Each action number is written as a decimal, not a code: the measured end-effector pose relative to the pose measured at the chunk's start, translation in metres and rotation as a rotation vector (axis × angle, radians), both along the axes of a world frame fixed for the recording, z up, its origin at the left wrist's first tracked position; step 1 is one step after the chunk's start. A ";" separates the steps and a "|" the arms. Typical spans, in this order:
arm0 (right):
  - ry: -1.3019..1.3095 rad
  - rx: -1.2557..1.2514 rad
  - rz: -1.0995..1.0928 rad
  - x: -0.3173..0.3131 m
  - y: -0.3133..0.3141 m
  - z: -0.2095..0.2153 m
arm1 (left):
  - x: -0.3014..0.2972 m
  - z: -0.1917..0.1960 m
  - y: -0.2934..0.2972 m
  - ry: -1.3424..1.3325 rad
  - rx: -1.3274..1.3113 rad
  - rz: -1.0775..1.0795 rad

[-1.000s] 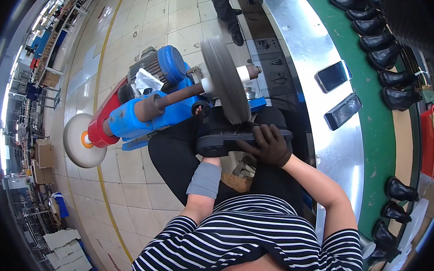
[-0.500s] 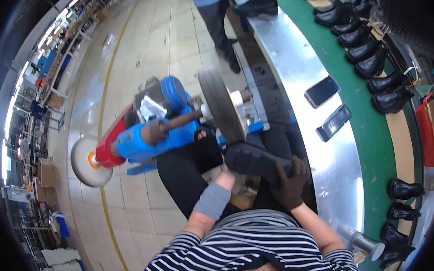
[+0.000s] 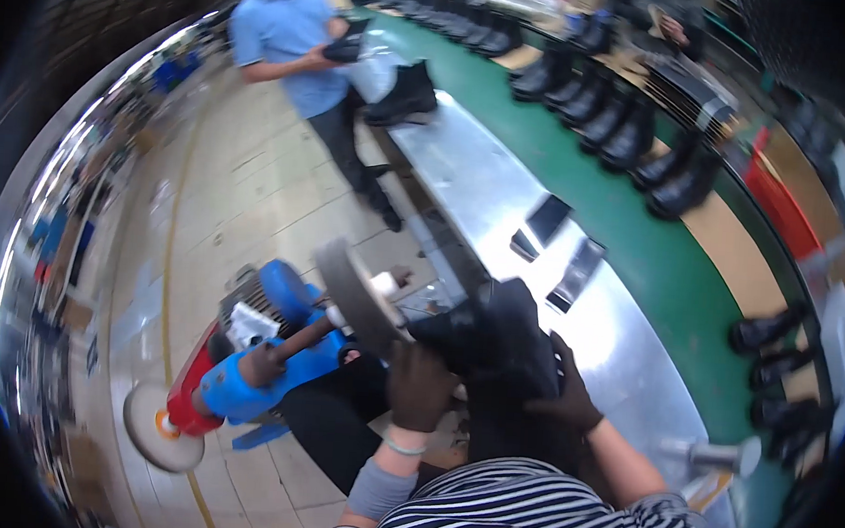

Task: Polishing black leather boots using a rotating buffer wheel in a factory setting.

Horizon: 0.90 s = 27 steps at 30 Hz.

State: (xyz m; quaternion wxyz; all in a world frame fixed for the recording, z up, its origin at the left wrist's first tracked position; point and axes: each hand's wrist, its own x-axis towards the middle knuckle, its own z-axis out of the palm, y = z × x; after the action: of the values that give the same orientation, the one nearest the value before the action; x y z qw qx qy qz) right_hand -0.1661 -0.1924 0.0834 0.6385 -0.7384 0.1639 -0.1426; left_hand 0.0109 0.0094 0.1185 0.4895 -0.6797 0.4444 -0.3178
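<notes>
A black boot point(image 3: 515, 333) is between my two hands above my lap, its lower end close to a brown buffing wheel point(image 3: 357, 299); whether they touch I cannot tell. My left hand point(image 3: 422, 388), in a dark brown glove, is closed round the boot's left end beside the wheel. On the other side my right hand point(image 3: 572, 389), gloved alike, grips the boot's right part with thumb and fingers curved about it. The wheel sits on the shaft of a blue and red machine point(image 3: 276, 366), whose pale disc point(image 3: 163, 429) is at the far left.
On the metal bench point(image 3: 466, 180) lie two dark phone-like slabs point(image 3: 544, 223) and, farther off, a black boot point(image 3: 404, 96). Rows of boots point(image 3: 615, 126) line the green conveyor point(image 3: 625, 267). A person in a blue shirt point(image 3: 291, 33) stands ahead, holding a boot; another is at upper right.
The boot has been turned from sole-up to showing its upper. My left hand now shows on its left end. The view has swung, bringing the standing person more fully into sight.
</notes>
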 end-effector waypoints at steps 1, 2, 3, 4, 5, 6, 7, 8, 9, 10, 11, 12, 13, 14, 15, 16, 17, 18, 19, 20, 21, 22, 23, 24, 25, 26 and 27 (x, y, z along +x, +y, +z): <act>-0.025 0.222 -0.037 -0.005 -0.007 0.007 | -0.005 0.017 -0.006 -0.643 0.419 0.002; -0.050 0.426 -0.060 -0.007 -0.017 0.011 | -0.011 0.031 -0.010 -1.309 0.948 0.043; -0.153 0.610 -0.031 -0.013 -0.024 0.015 | -0.017 0.042 -0.014 -1.658 1.164 0.145; -0.116 0.852 -0.129 -0.018 -0.031 0.017 | -0.017 0.050 -0.018 -1.974 1.360 0.281; -0.093 1.066 -0.245 -0.023 -0.040 0.017 | -0.016 0.054 -0.021 -2.153 1.334 0.321; -0.259 1.160 -0.113 -0.026 -0.053 0.016 | -0.015 0.055 -0.023 -2.295 1.297 0.361; -0.391 1.138 -0.139 -0.036 -0.068 0.016 | -0.013 0.053 -0.024 -2.440 1.217 0.464; -0.542 1.078 -0.091 -0.041 -0.088 0.014 | -0.015 0.047 -0.025 -2.500 1.276 0.380; -0.677 0.976 -0.100 -0.048 -0.115 0.013 | -0.018 0.038 -0.025 -2.558 1.345 0.211; -0.772 0.854 -0.246 -0.060 -0.141 0.011 | -0.021 0.028 -0.024 -2.617 1.374 0.074; -0.946 0.983 -0.253 -0.071 -0.171 0.009 | -0.023 0.017 -0.023 -2.669 1.404 -0.069; -1.122 1.098 -0.298 -0.083 -0.197 0.006 | -0.026 0.006 -0.022 -2.815 1.447 -0.078; -1.277 1.069 -0.404 -0.095 -0.223 0.002 | -0.027 -0.005 -0.020 -2.832 1.442 -0.157; -1.464 1.117 -0.490 -0.103 -0.244 -0.005 | -0.028 -0.016 -0.018 -2.848 1.433 -0.208; -1.500 1.099 -0.750 -0.109 -0.259 -0.015 | -0.029 -0.028 -0.016 -2.883 1.431 -0.216; -1.500 1.227 -0.804 -0.113 -0.272 -0.024 | -0.028 -0.040 -0.016 -2.791 1.427 -0.370; -1.483 1.303 -0.962 -0.111 -0.282 -0.035 | -0.026 -0.052 -0.016 -2.716 1.427 -0.480; -1.369 1.327 -0.969 -0.108 -0.290 -0.044 | -0.024 -0.063 -0.014 -2.638 1.426 -0.590; -1.244 1.289 -0.972 -0.099 -0.295 -0.055 | -0.022 -0.074 -0.012 -2.573 1.425 -0.645; -1.139 1.264 -0.974 -0.089 -0.301 -0.064 | -0.019 -0.084 -0.011 -2.507 1.424 -0.698; -1.023 1.236 -0.903 -0.078 -0.307 -0.071 | -0.018 -0.093 -0.009 -2.438 1.420 -0.751; -0.895 1.149 -0.840 -0.062 -0.315 -0.077 | -0.017 -0.101 -0.007 -2.416 1.408 -0.757; -0.762 1.110 -0.841 -0.047 -0.326 -0.080 | -0.016 -0.107 -0.006 -2.393 1.399 -0.759; -0.692 1.158 -0.810 -0.031 -0.336 -0.081 | -0.015 -0.112 -0.004 -2.370 1.394 -0.756; -0.603 1.244 -0.825 -0.016 -0.348 -0.080 | -0.014 -0.116 -0.002 -2.350 1.392 -0.781; -0.583 1.199 -0.823 0.003 -0.361 -0.078 | -0.013 -0.118 -0.001 -2.327 1.392 -0.803; -0.578 1.176 -0.820 0.019 -0.374 -0.076 | -0.012 -0.119 0.000 -2.304 1.393 -0.824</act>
State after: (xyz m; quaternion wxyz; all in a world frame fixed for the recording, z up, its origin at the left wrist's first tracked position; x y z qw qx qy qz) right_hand -0.1469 -0.5665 0.0079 0.8392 -0.0914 0.2998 -0.4444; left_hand -0.0012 0.0097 -0.0010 0.6783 0.5137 0.0283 -0.5247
